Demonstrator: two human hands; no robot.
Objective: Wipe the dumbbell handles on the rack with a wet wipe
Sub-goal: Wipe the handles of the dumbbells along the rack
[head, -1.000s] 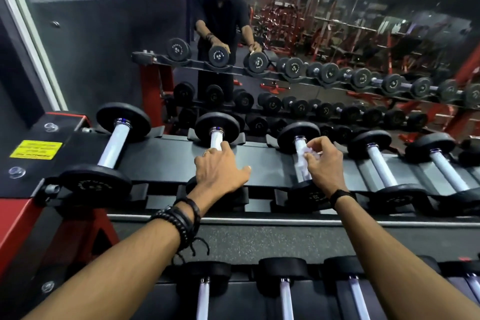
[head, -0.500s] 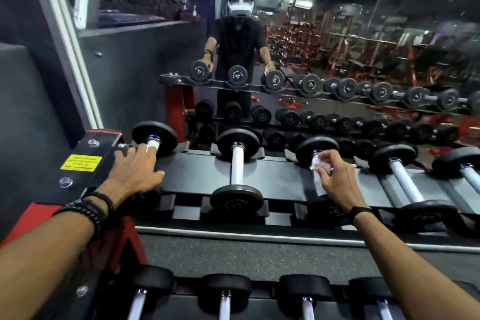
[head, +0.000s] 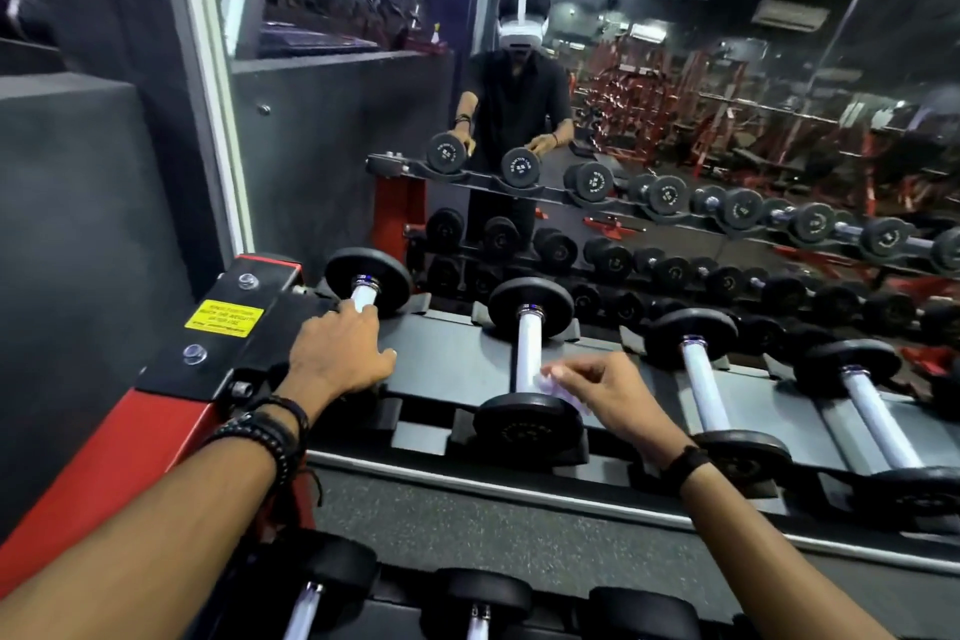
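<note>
Right hand (head: 610, 392) pinching a crumpled wipe (head: 551, 387) in curled fingers, holding it just beside the near end of the second handle (head: 529, 346), at about 3 o'clock from the bar. Whether wipe is touching bar: cannot tell. Dark band sitting on that wrist.

Left hand (head: 337, 353) lying over the first handle (head: 362, 297), fingers bending down around it, thumb sticking out toward 3 o'clock. Gripping the bar, covering its near half. Black bead bands (head: 270, 431) wrapping that wrist.

Going outward: both handles sitting on the top shelf of the rack (head: 457, 353), each bar running from 6 o'clock up to 12 o'clock between two black round weights. First dumbbell resting at the left end, second one next to it toward 3 o'clock. Two more dumbbells, third (head: 704, 387) and fourth (head: 872, 416), lying farther toward 3 o'clock, white bars showing, nothing touching them.

Yellow sticker (head: 224, 318) sitting on the black end plate of the rack, at 9 o'clock from the left hand. Red leg (head: 104, 473) sloping down below it toward 7 o'clock.

Lower shelf peeking in at 6 o'clock, with more dumbbells (head: 475, 603) lined up on it.

Mirror (head: 675, 120) standing behind the rack at 12 o'clock, showing a person in black clothes with a white headset, leaning over the same shelf.
</note>
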